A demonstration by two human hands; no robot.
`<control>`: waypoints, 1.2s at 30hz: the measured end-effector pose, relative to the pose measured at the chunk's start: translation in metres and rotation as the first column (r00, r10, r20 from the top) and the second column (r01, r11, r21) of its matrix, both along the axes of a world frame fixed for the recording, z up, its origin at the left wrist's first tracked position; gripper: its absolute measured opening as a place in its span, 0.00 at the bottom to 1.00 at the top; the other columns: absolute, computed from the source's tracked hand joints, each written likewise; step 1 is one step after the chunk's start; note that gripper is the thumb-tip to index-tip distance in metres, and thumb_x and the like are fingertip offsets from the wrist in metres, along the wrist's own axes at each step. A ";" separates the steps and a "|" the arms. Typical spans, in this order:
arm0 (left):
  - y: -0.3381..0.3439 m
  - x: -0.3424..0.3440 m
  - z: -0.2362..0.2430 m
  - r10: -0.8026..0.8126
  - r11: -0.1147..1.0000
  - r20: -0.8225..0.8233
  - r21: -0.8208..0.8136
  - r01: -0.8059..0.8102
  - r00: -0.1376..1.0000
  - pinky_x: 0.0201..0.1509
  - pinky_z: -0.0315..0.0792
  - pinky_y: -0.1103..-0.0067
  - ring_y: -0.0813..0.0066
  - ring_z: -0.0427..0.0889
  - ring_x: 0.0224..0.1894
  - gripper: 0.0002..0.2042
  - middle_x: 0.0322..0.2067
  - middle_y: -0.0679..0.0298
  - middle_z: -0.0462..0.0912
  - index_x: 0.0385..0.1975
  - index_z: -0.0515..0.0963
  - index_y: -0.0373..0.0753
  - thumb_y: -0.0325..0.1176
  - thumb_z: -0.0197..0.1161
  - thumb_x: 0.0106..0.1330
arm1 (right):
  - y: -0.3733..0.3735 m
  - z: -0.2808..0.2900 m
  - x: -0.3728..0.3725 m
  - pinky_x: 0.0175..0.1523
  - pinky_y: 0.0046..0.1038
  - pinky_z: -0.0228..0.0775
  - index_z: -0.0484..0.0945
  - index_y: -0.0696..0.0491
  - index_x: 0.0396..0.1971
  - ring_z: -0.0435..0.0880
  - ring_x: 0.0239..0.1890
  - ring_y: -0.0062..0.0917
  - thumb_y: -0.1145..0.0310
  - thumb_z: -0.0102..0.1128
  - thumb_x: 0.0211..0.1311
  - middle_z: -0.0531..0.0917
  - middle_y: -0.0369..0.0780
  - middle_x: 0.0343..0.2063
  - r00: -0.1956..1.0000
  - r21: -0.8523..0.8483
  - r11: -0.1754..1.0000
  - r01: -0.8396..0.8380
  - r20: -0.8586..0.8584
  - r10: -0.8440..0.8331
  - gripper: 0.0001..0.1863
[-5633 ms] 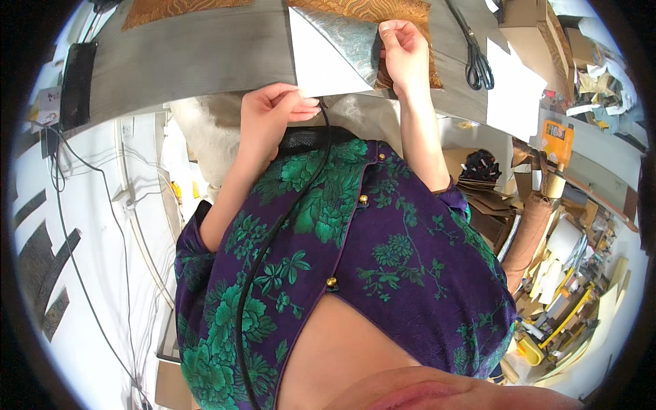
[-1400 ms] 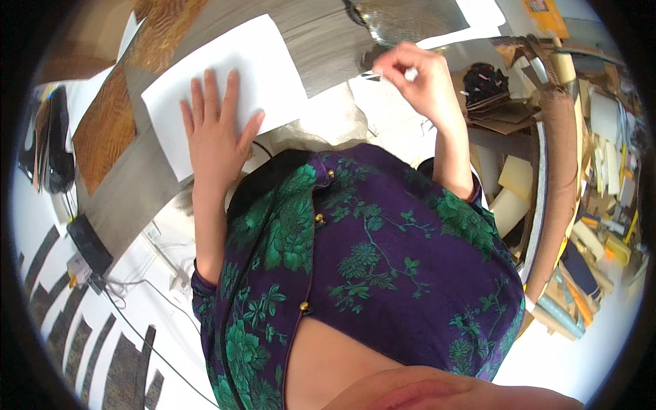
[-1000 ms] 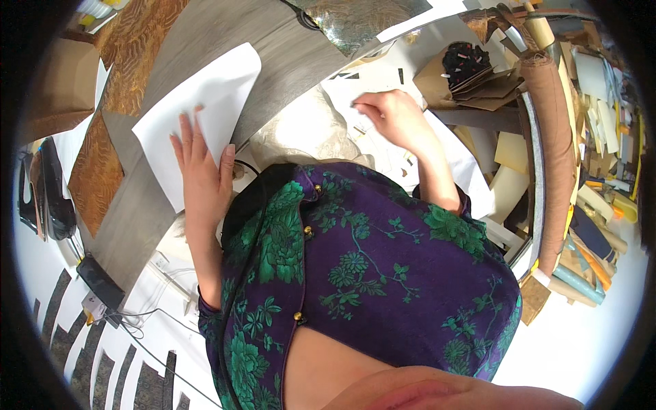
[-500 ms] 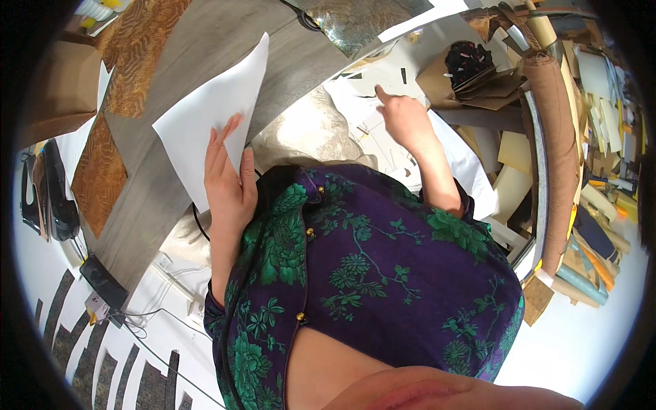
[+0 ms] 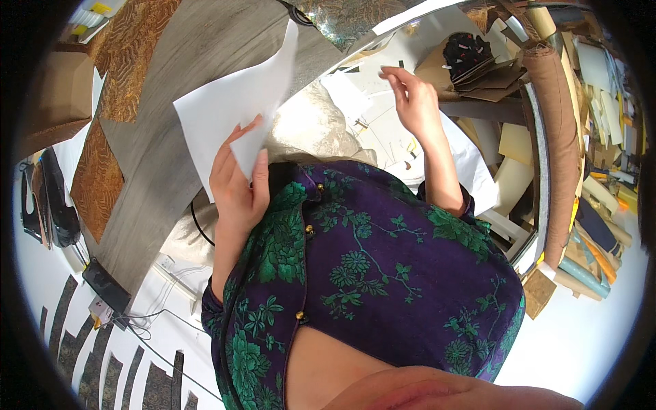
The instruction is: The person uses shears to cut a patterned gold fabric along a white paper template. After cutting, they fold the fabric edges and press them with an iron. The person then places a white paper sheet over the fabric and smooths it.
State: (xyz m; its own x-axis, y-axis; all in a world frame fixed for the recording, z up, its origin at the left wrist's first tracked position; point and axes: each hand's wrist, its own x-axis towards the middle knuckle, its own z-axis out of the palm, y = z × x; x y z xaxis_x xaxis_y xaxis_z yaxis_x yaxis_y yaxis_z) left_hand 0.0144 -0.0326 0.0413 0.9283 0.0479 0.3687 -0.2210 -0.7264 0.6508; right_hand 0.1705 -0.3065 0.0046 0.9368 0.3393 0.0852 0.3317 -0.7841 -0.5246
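My left hand (image 5: 238, 188) is closed on a white sheet of paper (image 5: 225, 102), pinching it near its lower right edge between thumb and fingers. The sheet is tilted above the grey wood-grain table, its far right corner raised and blurred. One corner flap lies in front of my fingers. Over the white work surface (image 5: 379, 140) on the right, my right hand (image 5: 415, 106) hangs with bent fingers apart, and I see nothing in it. Left of its fingertips lies a smaller white paper piece (image 5: 347, 96); small dark bits and thin tools are scattered there.
Brown patterned sheets (image 5: 99, 181) lie along the left of the grey table (image 5: 154, 160). A cardboard box (image 5: 72, 85) stands far left. Dark clips fill a container (image 5: 468, 58) at the upper right. A brown fabric roll (image 5: 555, 150) and stacked materials line the right.
The left hand and its sheet have shifted right, with the sheet tilting. My right hand has lifted from a pointing pose to bent fingers, moving slightly right and away from me.
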 end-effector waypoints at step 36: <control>0.041 -0.037 -0.034 0.383 0.887 0.264 0.162 -0.432 0.885 0.46 0.75 0.71 0.64 0.81 0.41 0.12 0.40 0.63 0.83 0.35 0.81 0.39 0.23 0.67 0.49 | 0.182 0.023 -0.083 0.28 0.16 0.71 0.77 0.59 0.31 0.78 0.21 0.14 0.56 0.57 0.65 0.81 0.35 0.24 0.398 0.651 0.742 0.159 -0.730 0.555 0.18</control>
State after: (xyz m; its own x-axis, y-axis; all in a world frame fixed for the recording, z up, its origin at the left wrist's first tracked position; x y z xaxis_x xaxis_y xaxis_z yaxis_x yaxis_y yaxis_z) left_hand -0.0229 0.0089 0.0072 0.7379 0.3030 0.6031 0.0060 -0.8965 0.4431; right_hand 0.0873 -0.1243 0.0278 0.5039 0.7398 -0.4458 -0.4665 -0.2013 -0.8613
